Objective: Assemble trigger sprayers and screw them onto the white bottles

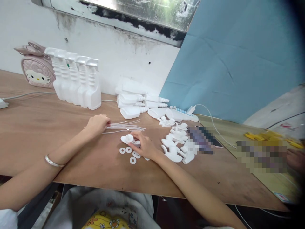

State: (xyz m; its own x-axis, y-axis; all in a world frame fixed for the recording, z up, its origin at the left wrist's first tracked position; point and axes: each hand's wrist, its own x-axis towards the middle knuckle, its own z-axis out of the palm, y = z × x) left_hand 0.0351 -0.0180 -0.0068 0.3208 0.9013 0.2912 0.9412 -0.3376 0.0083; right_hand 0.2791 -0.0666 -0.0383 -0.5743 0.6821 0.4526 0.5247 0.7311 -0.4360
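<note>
In the head view, my right hand (143,144) was closed on a white spray head (129,138), thumb on the near side and fingers on the far side, its round opening facing up. I held it over the middle of the brown table (95,165), just beyond a scatter of flat white washers (130,161); I could not tell whether it touched the wood. My left hand (98,123), with a silver bracelet (53,162) on that forearm, had its fingers curled together at the left ends of a loose bundle of thin white tubes (124,126). I could not tell whether it pinched any of them. The tubes' other ends reached toward my right fingers, near the spray head.

To the right of my right hand lay a cluster of more spray heads (173,156). Beyond the tubes, white bottles (130,112) lay on their sides in a stack near the wall. Farther left, a row of upright bottles (82,95) stood just beside a pink quilted bag (39,71).
</note>
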